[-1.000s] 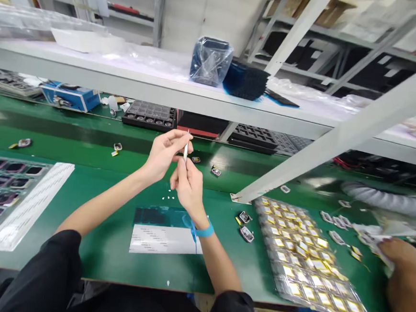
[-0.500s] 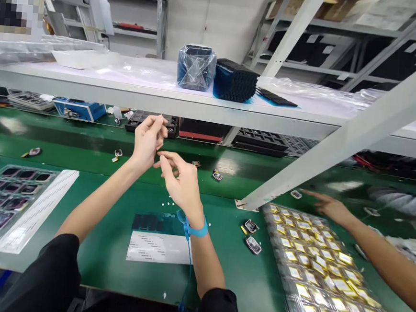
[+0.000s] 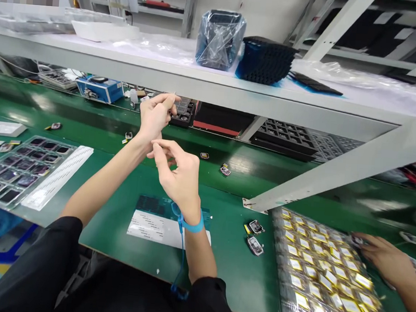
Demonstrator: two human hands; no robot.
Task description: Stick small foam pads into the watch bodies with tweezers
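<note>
My left hand is raised over the green bench, fingers curled and thumb pinched to the index finger. A tiny pale tip shows at the pinch; what it is I cannot make out. Just below, my right hand has thumb and forefinger pressed together beside my left wrist; anything between them is too small to tell. A blue wrist strap with a cord circles my right wrist. Under the right forearm lie a white label sheet and a dark blue film sheet.
Two small watch-like units lie right of the sheets. A clear tray of yellow-edged pieces is farther right, a co-worker's hand beside it. On the left sits a tray of dark screens. A slanted white post and shelf stand ahead.
My right hand has moved from near my left fingertips down to the left wrist. The co-worker's hand has come nearer the tray and holds a small unit. The view has shifted.
</note>
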